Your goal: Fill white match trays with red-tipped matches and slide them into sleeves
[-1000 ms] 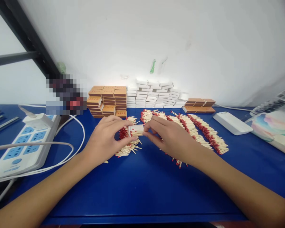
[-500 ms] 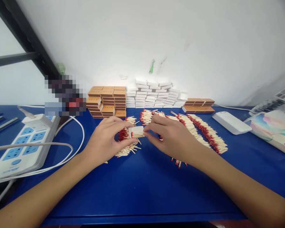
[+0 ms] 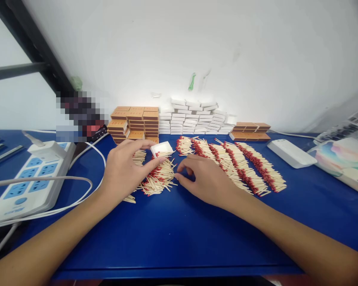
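Observation:
My left hand (image 3: 122, 171) holds a small white matchbox tray (image 3: 162, 148) between its fingertips and thumb, above a loose pile of red-tipped matches (image 3: 158, 176) on the blue table (image 3: 179, 234). My right hand (image 3: 205, 179) rests on the table just right of that pile. Its fingers are curled in towards the thumb, and I cannot see anything between them. Rows of matches (image 3: 241, 165) lie to the right of my right hand.
Stacks of orange matchboxes (image 3: 135, 125), white trays (image 3: 193, 117) and more orange boxes (image 3: 250, 132) line the wall. A power strip (image 3: 26, 182) with white cables lies at the left. A white flat device (image 3: 290, 153) and a colourful packet (image 3: 343, 161) sit at the right.
Both hands held the white tray together over the matches. Now my right hand has let go and dropped to the table, and my left hand has carried the tray up and left.

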`<state>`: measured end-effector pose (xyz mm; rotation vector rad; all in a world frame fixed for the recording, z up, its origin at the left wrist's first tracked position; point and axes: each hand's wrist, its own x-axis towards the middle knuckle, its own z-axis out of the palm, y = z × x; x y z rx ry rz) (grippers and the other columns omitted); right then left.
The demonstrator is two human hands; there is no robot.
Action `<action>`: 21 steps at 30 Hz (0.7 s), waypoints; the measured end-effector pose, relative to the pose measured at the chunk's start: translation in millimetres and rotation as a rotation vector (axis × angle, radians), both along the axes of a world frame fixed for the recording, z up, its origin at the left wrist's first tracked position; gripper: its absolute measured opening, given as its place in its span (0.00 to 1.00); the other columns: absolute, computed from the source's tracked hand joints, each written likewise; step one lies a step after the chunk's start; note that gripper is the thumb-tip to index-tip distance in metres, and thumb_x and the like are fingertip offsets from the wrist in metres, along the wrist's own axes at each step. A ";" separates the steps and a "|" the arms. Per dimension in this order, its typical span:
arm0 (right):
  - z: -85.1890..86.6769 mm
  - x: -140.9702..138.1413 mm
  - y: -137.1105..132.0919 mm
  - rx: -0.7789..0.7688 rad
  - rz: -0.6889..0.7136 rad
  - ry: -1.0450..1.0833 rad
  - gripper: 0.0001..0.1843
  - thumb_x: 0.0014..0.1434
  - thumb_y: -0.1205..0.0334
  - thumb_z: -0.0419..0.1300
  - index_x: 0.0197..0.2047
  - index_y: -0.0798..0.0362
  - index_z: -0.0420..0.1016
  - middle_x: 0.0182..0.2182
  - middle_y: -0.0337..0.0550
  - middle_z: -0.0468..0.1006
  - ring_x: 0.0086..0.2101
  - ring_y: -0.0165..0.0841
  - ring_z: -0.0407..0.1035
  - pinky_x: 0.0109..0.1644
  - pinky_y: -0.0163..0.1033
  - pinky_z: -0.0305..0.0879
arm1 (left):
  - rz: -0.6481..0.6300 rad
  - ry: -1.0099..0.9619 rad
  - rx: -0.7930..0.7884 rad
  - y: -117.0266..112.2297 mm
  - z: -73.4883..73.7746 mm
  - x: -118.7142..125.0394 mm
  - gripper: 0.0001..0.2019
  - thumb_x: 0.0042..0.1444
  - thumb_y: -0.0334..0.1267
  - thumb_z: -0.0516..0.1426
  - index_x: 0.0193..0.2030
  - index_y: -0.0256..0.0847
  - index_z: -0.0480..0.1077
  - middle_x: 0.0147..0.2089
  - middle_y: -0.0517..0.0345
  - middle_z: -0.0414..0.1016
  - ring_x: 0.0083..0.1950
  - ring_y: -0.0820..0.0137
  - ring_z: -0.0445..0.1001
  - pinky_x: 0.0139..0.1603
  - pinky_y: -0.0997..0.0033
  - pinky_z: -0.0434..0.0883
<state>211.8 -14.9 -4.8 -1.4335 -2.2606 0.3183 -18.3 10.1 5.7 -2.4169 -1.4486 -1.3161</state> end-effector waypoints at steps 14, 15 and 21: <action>2.0 7.8 5.4 0.050 -0.093 -0.082 0.05 0.64 0.65 0.60 0.35 0.52 0.73 0.33 0.41 0.76 0.32 0.33 0.68 0.34 0.39 0.56 | -0.026 0.011 0.028 -0.9 -0.9 -1.2 0.15 0.56 0.46 0.71 0.48 0.47 0.78 0.45 0.61 0.85 0.45 0.65 0.82 0.50 0.64 0.78; 2.9 6.9 4.7 0.064 -0.069 -0.057 0.05 0.65 0.65 0.60 0.35 0.52 0.73 0.34 0.41 0.76 0.32 0.33 0.68 0.34 0.39 0.57 | -0.027 0.018 0.032 -1.2 -0.9 -0.9 0.15 0.56 0.46 0.71 0.48 0.47 0.78 0.45 0.61 0.85 0.46 0.64 0.82 0.50 0.64 0.78; -3.6 -17.5 -6.9 0.082 0.099 0.038 0.04 0.64 0.68 0.59 0.37 0.53 0.73 0.34 0.40 0.75 0.33 0.31 0.69 0.39 0.38 0.62 | -0.021 0.034 0.036 -0.9 0.9 0.2 0.15 0.57 0.46 0.70 0.48 0.46 0.78 0.46 0.60 0.85 0.46 0.63 0.82 0.50 0.61 0.77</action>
